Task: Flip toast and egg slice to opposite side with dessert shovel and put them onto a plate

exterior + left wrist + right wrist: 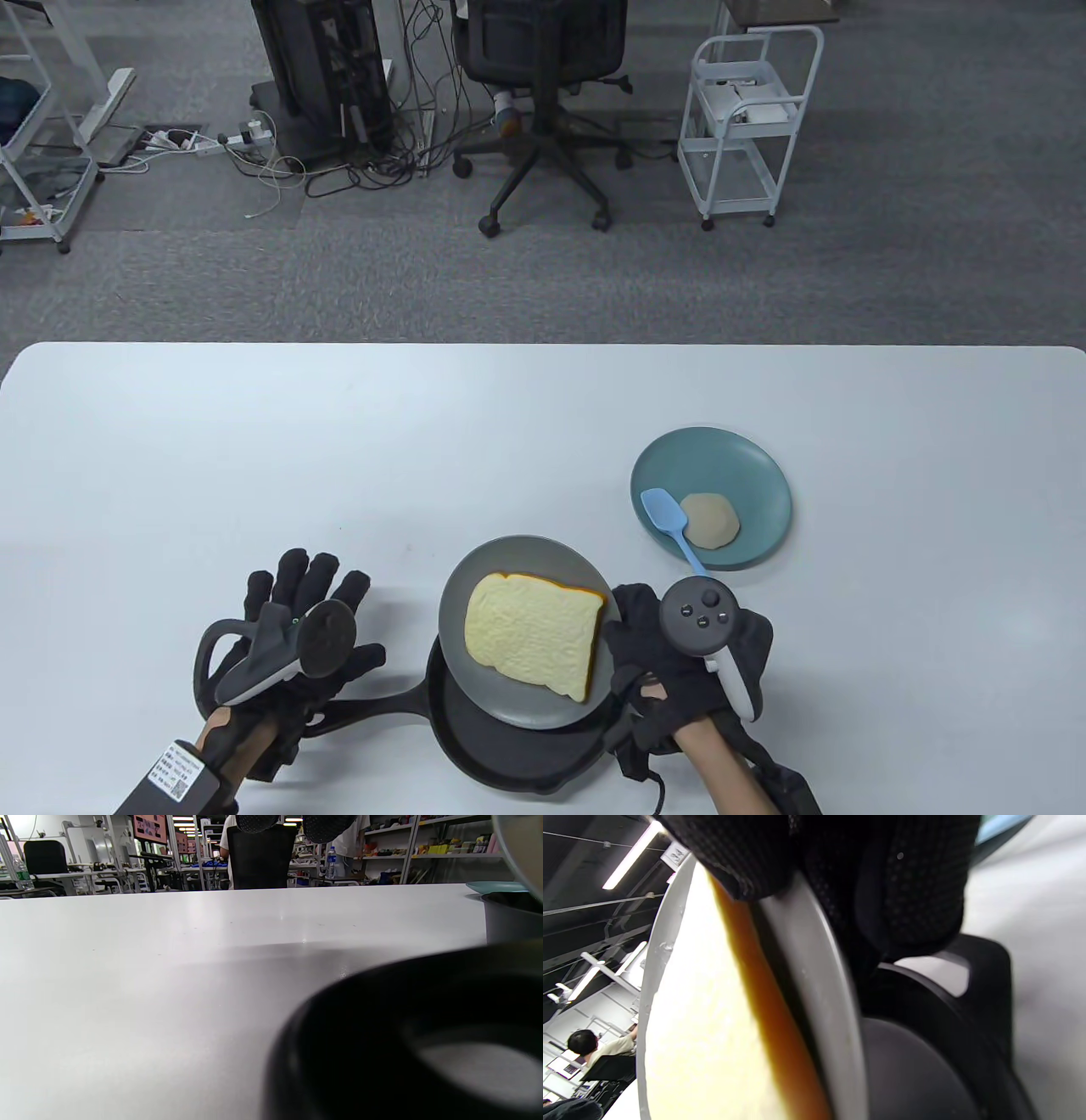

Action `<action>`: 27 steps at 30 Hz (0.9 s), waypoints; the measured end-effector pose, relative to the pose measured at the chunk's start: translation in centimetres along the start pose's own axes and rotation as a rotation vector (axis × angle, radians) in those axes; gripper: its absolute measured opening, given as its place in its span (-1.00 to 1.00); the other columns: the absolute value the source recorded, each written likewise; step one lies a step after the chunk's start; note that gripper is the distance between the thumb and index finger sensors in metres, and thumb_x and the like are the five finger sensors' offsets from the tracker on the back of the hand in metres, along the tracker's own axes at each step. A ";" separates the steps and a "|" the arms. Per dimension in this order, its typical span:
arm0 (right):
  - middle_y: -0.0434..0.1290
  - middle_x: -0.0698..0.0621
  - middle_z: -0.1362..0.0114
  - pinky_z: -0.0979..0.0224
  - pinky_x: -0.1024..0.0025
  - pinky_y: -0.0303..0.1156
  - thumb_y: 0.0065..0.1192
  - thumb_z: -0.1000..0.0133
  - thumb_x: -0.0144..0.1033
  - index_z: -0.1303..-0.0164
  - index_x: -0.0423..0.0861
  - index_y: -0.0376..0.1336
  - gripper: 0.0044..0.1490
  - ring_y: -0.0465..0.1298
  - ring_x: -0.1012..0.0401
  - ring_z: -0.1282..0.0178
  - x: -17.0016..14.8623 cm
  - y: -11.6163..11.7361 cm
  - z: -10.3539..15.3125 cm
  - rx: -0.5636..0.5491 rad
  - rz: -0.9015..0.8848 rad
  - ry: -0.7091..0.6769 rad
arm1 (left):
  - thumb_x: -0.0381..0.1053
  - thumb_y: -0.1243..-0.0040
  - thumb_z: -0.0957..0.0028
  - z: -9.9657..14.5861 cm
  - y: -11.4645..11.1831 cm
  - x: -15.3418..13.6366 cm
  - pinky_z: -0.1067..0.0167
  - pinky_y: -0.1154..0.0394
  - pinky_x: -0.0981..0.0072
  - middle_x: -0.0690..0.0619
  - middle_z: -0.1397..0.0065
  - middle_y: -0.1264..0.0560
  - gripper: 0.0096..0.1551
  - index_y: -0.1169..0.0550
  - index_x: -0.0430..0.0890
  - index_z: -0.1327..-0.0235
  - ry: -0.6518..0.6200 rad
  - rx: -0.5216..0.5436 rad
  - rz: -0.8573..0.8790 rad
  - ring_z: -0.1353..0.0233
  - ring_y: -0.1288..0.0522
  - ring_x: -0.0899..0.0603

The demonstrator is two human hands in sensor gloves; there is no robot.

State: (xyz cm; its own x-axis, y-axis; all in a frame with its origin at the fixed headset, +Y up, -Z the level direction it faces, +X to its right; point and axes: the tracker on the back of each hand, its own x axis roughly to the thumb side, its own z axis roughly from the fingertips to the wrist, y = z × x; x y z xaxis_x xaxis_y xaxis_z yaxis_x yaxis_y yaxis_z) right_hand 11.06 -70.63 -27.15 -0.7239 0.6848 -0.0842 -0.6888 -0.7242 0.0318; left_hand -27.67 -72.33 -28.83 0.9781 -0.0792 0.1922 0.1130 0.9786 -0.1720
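White surface (254,441) with black skillet (509,747) between the hands, left hand (288,645) flat and relaxed beside its handle, right hand (670,671) gripping grey plate (462,586) bearing toast (534,632), egg slice (711,519) and blue dessert shovel (666,516) on teal plate (755,475) just beyond.

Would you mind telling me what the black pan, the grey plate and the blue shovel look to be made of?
Black pan: probably cast iron, matte black, thick handle. Grey plate: likely ceramic or melamine, smooth satin grey, faint sheen in the right wrist view. Blue shovel: seemingly silicone or soft plastic, pale matte blue with rounded edges.
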 end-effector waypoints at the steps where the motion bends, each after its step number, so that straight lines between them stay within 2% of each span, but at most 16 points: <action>1: 0.66 -0.04 -0.17 0.12 0.32 0.73 0.40 0.01 -0.31 -0.25 -0.15 0.29 -0.38 0.80 0.08 0.09 0.0 -0.1 0.3 -0.026 0.010 -0.014 | 0.59 0.24 0.36 0.0 0.0 0.0 -0.57 0.18 -0.39 -0.08 -0.79 0.06 0.15 -0.07 0.19 -0.62 0.001 0.002 0.000 -0.74 0.20 -0.40; 7: 0.66 -0.05 -0.16 0.12 0.31 0.73 0.41 0.02 -0.32 -0.25 -0.15 0.30 -0.39 0.80 0.08 0.09 -0.5 0.3 1.7 -0.019 -0.012 -0.078 | 0.59 0.24 0.36 0.2 -0.1 0.5 -0.57 0.18 -0.39 -0.08 -0.79 0.06 0.15 -0.07 0.19 -0.62 -0.012 0.012 -0.018 -0.74 0.19 -0.40; 11: 0.67 -0.05 -0.16 0.12 0.31 0.73 0.41 0.01 -0.32 -0.25 -0.15 0.30 -0.39 0.80 0.08 0.09 0.4 0.7 2.3 -0.024 0.015 -0.130 | 0.59 0.23 0.36 0.1 -0.2 0.8 -0.57 0.18 -0.39 -0.08 -0.79 0.06 0.15 -0.07 0.19 -0.62 -0.019 0.005 -0.031 -0.74 0.20 -0.40; 16: 0.67 -0.06 -0.15 0.13 0.31 0.73 0.40 0.01 -0.32 -0.23 -0.16 0.31 -0.40 0.80 0.08 0.11 1.2 0.9 2.8 -0.086 0.046 -0.210 | 0.59 0.23 0.36 0.1 -0.3 0.6 -0.57 0.17 -0.38 -0.08 -0.79 0.06 0.15 -0.07 0.19 -0.62 -0.014 -0.004 -0.027 -0.73 0.19 -0.40; 27: 0.67 -0.04 -0.16 0.11 0.28 0.73 0.41 0.01 -0.33 -0.22 -0.13 0.31 -0.42 0.80 0.07 0.07 1.6 -0.1 3.6 -0.234 0.087 -0.263 | 0.59 0.24 0.36 0.0 -0.5 0.6 -0.57 0.18 -0.39 -0.08 -0.79 0.06 0.15 -0.07 0.19 -0.62 -0.016 -0.014 -0.033 -0.73 0.19 -0.40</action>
State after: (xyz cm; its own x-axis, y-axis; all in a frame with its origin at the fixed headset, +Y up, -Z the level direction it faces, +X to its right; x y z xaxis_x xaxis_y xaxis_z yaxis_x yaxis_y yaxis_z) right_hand 9.84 -69.18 -23.75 -0.7856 0.5953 0.1686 -0.6187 -0.7587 -0.2039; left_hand -27.09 -72.87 -28.64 0.9708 -0.1085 0.2139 0.1480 0.9728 -0.1783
